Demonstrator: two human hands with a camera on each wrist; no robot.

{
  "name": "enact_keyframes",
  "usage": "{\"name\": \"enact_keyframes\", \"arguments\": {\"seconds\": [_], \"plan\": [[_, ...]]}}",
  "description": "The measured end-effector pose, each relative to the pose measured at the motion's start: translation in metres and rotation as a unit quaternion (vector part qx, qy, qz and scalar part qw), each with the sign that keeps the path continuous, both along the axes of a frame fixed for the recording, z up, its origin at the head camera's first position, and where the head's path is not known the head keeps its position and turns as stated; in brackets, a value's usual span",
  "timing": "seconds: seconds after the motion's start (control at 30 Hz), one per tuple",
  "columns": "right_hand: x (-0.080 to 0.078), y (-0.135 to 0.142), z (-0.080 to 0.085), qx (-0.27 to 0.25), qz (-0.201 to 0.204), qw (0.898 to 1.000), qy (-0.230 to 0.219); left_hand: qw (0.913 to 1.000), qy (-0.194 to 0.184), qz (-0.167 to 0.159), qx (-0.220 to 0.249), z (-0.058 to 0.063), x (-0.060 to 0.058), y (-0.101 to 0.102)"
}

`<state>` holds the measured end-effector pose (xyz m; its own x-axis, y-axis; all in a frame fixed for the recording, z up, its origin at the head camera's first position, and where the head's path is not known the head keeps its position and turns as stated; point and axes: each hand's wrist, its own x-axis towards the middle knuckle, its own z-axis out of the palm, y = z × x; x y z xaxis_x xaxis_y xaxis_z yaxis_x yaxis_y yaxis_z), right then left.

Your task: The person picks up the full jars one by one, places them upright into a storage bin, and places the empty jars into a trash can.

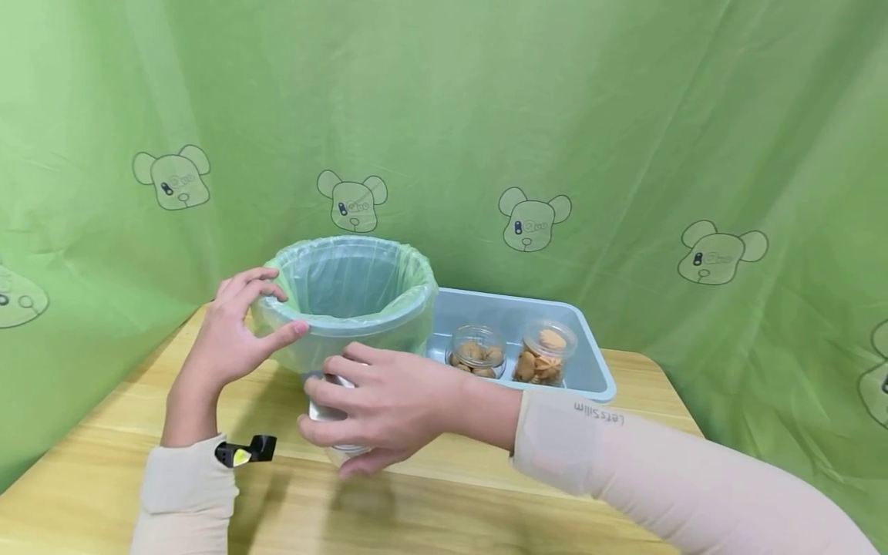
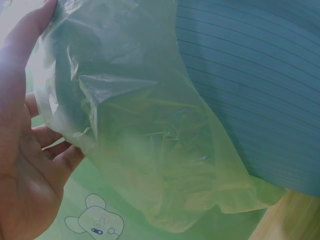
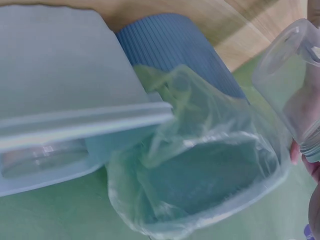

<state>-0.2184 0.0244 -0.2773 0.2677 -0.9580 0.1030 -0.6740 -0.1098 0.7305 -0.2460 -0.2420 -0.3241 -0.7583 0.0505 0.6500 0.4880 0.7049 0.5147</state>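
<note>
A blue ribbed trash bin stands on the table, lined with a thin green plastic bag folded over its rim. My left hand grips the bin's rim from the left, fingers over the edge and thumb on the near side. In the left wrist view, the fingers lie against the bag, with ribbed bin wall beside it. Just in front of the bin, my right hand holds a clear plastic jar. The fingers hide much of the jar, and no contents show through its visible wall.
Right of the bin sits a light blue tray. In it stand a clear jar of walnuts and a clear jar of brown and orange pieces. The wooden table ends at a green curtain behind.
</note>
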Motion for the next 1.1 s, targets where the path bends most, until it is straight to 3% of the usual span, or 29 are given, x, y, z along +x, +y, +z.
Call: {"name": "enact_keyframes", "arguments": {"seconds": [0.27, 0.63, 0.87, 1.1], "plan": [[0.005, -0.002, 0.028, -0.015, 0.007, 1.000, 0.011, 1.0000, -0.006, 0.003, -0.002, 0.001, 0.002, 0.000], [0.001, -0.001, 0.076, -0.068, 0.013, 0.997, -0.024, 0.9999, 0.007, -0.009, -0.004, 0.002, 0.002, 0.000], [-0.018, 0.001, 0.099, -0.087, -0.031, 0.996, -0.020, 1.0000, -0.007, 0.000, -0.001, 0.002, 0.001, -0.001], [-0.051, 0.005, 0.105, -0.107, -0.088, 0.990, -0.040, 0.9999, -0.012, 0.000, 0.003, 0.001, -0.001, -0.001]]}}
